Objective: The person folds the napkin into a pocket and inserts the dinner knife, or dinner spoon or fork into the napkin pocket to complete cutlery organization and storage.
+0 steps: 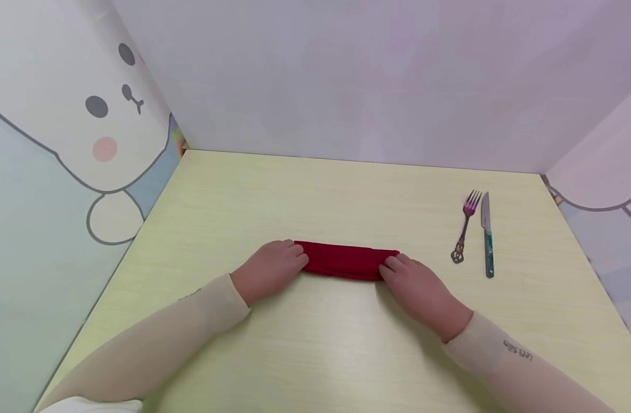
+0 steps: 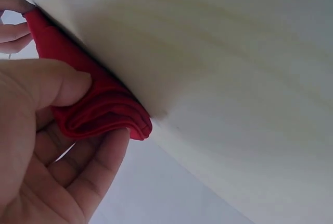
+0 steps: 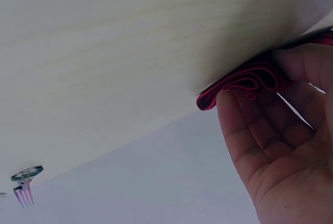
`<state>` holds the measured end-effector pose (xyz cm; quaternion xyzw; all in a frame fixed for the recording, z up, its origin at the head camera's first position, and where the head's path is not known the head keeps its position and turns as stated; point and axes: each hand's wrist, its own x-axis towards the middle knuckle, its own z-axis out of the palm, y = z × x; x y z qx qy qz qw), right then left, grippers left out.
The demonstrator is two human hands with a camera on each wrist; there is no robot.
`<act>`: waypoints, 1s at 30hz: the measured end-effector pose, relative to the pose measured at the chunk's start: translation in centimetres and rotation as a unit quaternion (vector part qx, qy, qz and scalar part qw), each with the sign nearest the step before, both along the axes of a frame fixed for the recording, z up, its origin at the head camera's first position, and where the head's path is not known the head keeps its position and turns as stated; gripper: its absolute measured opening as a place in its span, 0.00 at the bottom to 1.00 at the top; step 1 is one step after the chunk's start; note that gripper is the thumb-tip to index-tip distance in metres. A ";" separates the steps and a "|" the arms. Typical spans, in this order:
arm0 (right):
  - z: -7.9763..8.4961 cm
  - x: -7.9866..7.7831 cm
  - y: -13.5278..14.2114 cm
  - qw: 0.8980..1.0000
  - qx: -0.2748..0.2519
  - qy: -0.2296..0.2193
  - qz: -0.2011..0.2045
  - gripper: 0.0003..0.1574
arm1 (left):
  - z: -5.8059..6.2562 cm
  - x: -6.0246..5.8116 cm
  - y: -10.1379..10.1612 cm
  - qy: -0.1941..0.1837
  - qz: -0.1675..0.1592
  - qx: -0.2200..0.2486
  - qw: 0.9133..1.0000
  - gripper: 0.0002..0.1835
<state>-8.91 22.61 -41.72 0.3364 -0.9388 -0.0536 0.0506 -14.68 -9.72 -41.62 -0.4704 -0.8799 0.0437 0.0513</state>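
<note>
A red cloth [image 1: 343,261], folded into a long narrow strip, lies crosswise on the pale wooden table [image 1: 315,350]. My left hand [image 1: 275,267] pinches its left end, and my right hand [image 1: 419,289] pinches the right end. In the left wrist view the thumb of the left hand [image 2: 36,114] lies on one side of the folded cloth [image 2: 57,47] and the fingers on the other; rolled layers show at the end. Several folded layers of the cloth [image 3: 229,86] also show in the right wrist view, between the thumb and fingers of the right hand [image 3: 291,151].
Right of the cloth lie a fork [image 1: 466,223] with pinkish tines and a knife [image 1: 488,238] with a green handle, side by side. A pale wall [image 1: 357,86] stands along the table's far edge. Cartoon-printed panels [image 1: 47,189] flank the table.
</note>
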 end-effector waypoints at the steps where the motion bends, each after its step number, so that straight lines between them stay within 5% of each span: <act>1: 0.0 0.0 0.0 1.000 -0.003 -0.005 -0.002 0.16 | 0.0 0.0 0.0 -0.006 0.001 0.003 1.000 0.09; 6: 0.5 -0.2 0.2 0.997 -0.050 -0.048 -0.035 0.13 | 0.5 -0.3 -0.3 -0.066 0.033 0.042 0.996 0.07; 11: 1.5 -1.2 0.7 0.983 -0.127 -0.107 -0.082 0.11 | 1.8 -1.3 -0.6 -0.161 0.091 0.105 0.977 0.08; 16: 2.6 -3.6 1.5 0.946 -0.214 -0.195 -0.144 0.12 | 2.8 -3.6 -1.0 -0.271 0.139 0.149 0.941 0.12; 22: 3.1 -7.1 2.5 0.890 -0.284 -0.295 -0.203 0.15 | 2.0 -7.5 -1.2 -0.425 0.169 0.194 0.868 0.14; 25: 2.7 -8.2 2.5 0.868 -0.292 -0.333 -0.224 0.14 | 0.9 -9.1 -1.0 -0.463 0.182 0.202 0.844 0.14; 27: 2.3 -8.6 2.3 0.866 -0.279 -0.339 -0.237 0.14 | 0.3 -9.7 -0.7 -0.469 0.193 0.204 0.838 0.15; 30: 1.9 -8.7 1.7 0.882 -0.241 -0.314 -0.257 0.15 | -0.1 -10.1 -0.1 -0.454 0.215 0.205 0.840 0.15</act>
